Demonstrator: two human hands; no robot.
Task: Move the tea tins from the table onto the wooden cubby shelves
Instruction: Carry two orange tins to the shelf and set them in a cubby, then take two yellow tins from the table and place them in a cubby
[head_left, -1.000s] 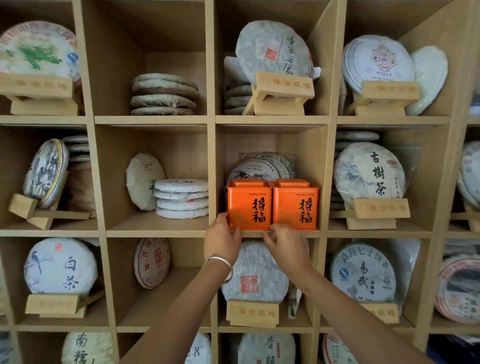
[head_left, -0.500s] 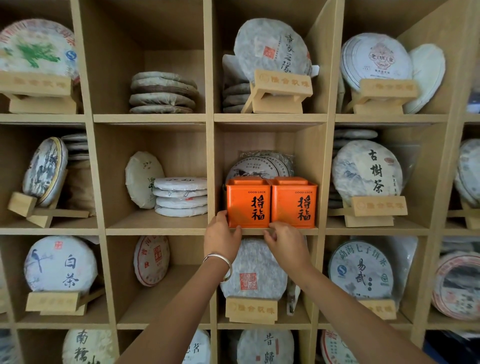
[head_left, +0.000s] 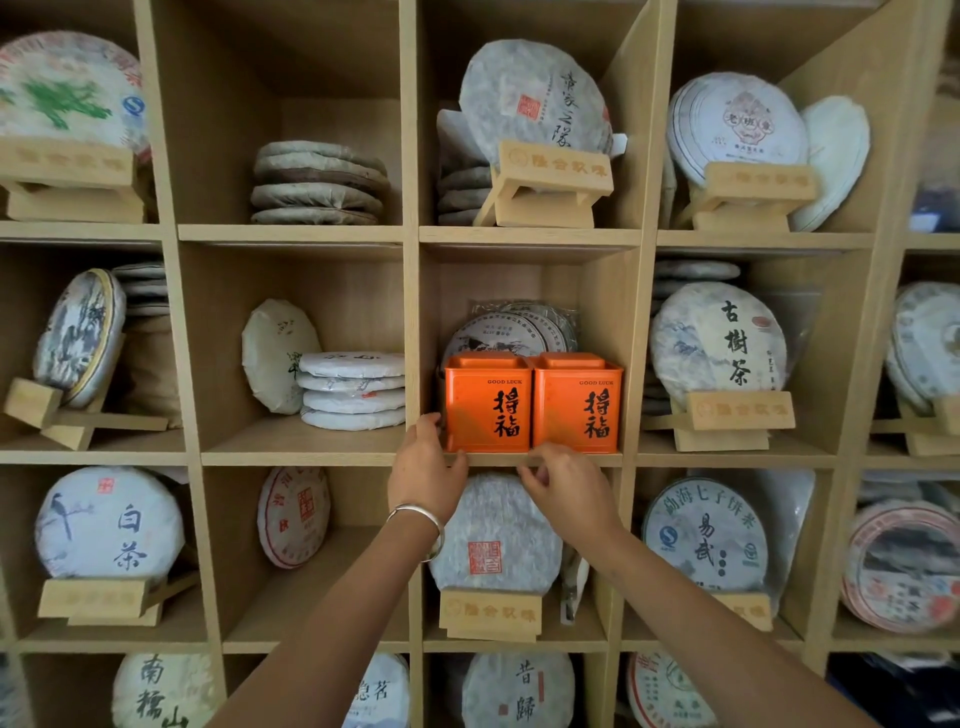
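Two orange tea tins with black characters stand side by side at the front of the middle cubby, the left tin (head_left: 487, 405) touching the right tin (head_left: 577, 405). My left hand (head_left: 426, 467), with a silver bangle on the wrist, touches the left tin's lower left corner beside the cubby wall. My right hand (head_left: 566, 488) hovers at the shelf's front edge (head_left: 597, 459) just below where the tins meet, its fingers loosely curled and holding nothing. Wrapped tea cakes (head_left: 511, 332) stand behind the tins.
The wooden cubby shelves (head_left: 410, 291) fill the view. Paper-wrapped tea cakes sit in every cubby, some on wooden stands (head_left: 553, 182), some stacked flat (head_left: 353, 389). The cubby left of the tins has bare shelf in front (head_left: 260, 441). No table is in view.
Both tins stay where they were. My hands remain at the tins' lower edge with barely any movement, and the view has shifted slightly.
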